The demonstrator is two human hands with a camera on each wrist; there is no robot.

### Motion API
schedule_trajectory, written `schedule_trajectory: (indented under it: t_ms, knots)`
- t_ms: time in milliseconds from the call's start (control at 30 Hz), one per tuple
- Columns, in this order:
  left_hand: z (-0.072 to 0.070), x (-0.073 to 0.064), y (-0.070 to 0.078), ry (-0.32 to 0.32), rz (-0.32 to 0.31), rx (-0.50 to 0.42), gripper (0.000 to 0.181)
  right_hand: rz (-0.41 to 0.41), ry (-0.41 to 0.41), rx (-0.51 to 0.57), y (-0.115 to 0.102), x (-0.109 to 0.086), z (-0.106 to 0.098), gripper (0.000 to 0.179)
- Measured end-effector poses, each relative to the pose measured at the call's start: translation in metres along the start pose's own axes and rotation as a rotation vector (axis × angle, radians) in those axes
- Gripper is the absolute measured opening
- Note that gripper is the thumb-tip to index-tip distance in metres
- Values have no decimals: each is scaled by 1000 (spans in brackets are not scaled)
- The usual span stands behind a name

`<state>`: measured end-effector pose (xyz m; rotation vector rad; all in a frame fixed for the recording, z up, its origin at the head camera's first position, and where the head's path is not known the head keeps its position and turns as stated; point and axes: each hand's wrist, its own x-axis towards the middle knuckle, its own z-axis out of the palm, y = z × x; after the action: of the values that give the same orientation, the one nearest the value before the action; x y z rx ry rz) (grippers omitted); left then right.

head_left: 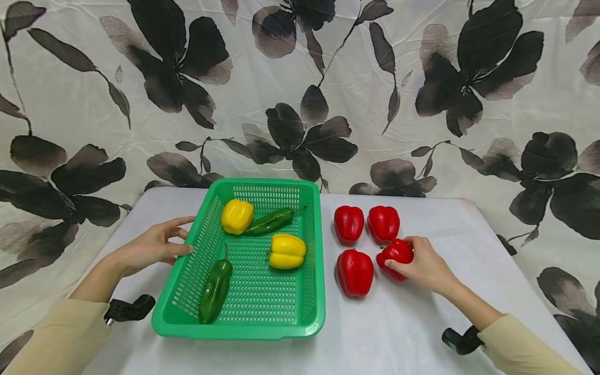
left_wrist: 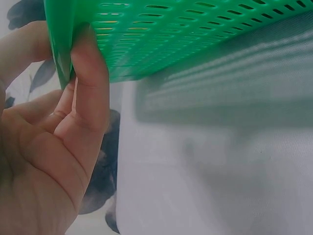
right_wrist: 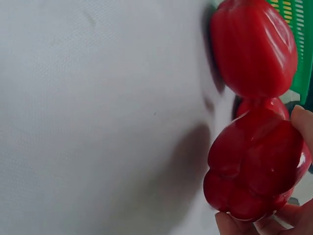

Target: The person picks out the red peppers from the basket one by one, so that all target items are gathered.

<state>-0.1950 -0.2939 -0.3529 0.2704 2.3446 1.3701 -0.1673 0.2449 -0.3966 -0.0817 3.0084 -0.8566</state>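
My left hand grips the left rim of a green plastic basket. In the left wrist view its fingers lie on both sides of that rim. Inside the basket are two yellow bell peppers and two long green chili peppers. Right of the basket, my right hand holds a red bell pepper between thumb and fingers, tilted. The right wrist view shows the lobed bottom of this red bell pepper. Three more red bell peppers sit close by on its left and far side.
A white cloth covers the table under the basket and peppers. Behind the table hangs a pale curtain with dark flower prints. Each wrist wears a black camera band.
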Motion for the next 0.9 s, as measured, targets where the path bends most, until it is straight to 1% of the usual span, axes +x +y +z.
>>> schedule_trajectory:
  t_ms: [167, 300, 633, 767, 900]
  knots:
    - [0, 0, 0, 1, 1, 0, 81, 29, -27, -16, 2, -1, 4, 77]
    - [0, 0, -1, 1, 1, 0, 82, 45, -33, -27, 4, -2, 8, 75]
    - [0, 0, -2, 2, 7, -1, 82, 48, 6, -70, 6, -1, 14, 74]
    - [0, 0, -2, 5, 5, 4, 82, 33, -22, -60, 5, -2, 11, 75]
    - [0, 0, -2, 8, 5, 12, 82, 24, -78, -61, 5, -3, 7, 75]
